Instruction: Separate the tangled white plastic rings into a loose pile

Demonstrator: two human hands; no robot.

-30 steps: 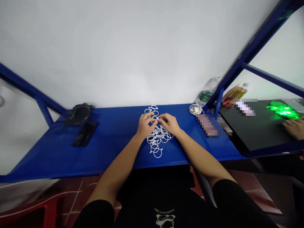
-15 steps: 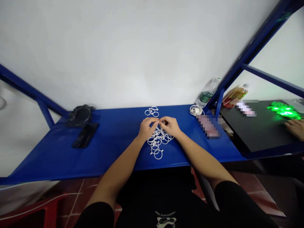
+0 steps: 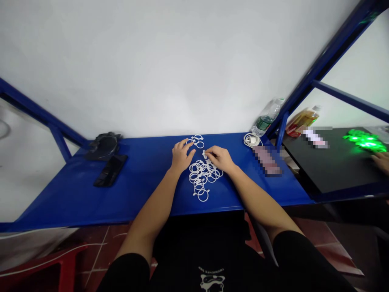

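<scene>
A white wall [image 3: 170, 73] rises along the twelve o'clock edge of a blue table [image 3: 146, 194]; at the three o'clock end of this lies a second, black-topped table [image 3: 313, 170]. Near the middle of the blue surface is the main heap of white rings [image 3: 201, 168], overlapping one another; clock positions below are read from it. A black bundle [image 3: 105, 145] lies well apart, between nine and ten o'clock, with a dark flat oblong [image 3: 111, 170] near it at nine. A clear bottle [image 3: 267, 119] with a green label is at two o'clock, close to the wall, and a pixelated oblong [image 3: 267, 161] at three. The left hand [image 3: 181, 156], at ten o'clock, has its fingers spread and the thumb apart; its fingertips reach the edge of the smaller group of rings, though contact cannot be told. The right hand [image 3: 221, 159], at two o'clock, pinches between thumb and forefinger a small white piece. A coiled white cable [image 3: 252, 140] lies beside the bottle. The smaller group of rings [image 3: 194, 141] lies at twelve o'clock, apart from the heap. The small white piece [image 3: 204, 154] is between the two groups, its exact form too small to tell.
</scene>
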